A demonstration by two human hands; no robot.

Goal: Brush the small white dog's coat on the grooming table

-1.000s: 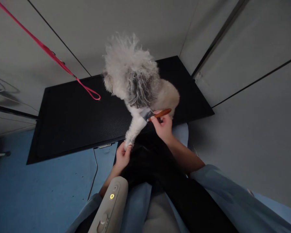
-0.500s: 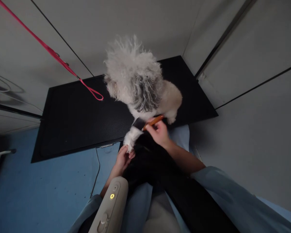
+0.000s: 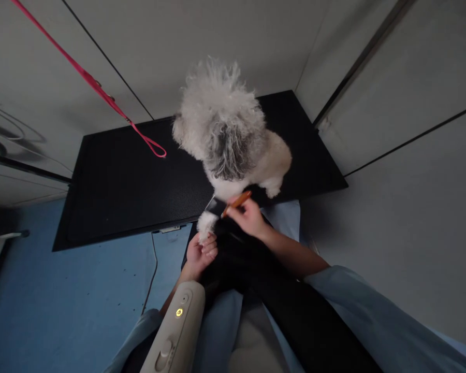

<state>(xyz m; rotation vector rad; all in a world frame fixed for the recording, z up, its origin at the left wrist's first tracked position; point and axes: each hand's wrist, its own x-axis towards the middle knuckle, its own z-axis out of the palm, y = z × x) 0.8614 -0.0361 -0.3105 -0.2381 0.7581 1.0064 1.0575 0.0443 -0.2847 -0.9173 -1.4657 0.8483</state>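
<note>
A fluffy white and grey dog (image 3: 225, 124) sits on a black table, its head toward the left and one foreleg stretched toward me over the near edge. My left hand (image 3: 202, 254) is closed around the paw (image 3: 206, 226) at the end of that leg. In my right hand (image 3: 250, 217) is a slicker brush by its orange-brown wooden handle (image 3: 238, 202). The dark brush head (image 3: 216, 206) lies against the fur of the leg, just above the paw; its bristles are hidden.
The black table (image 3: 120, 181) spans the middle. A pink leash loop (image 3: 154, 147) hangs over its left part. A beige device (image 3: 174, 331) with a yellow light is low in front of me. Walls stand behind and right.
The brush and my right hand have moved down and left along the leg toward the paw. My left hand has shifted slightly. The dog's head has turned a little.
</note>
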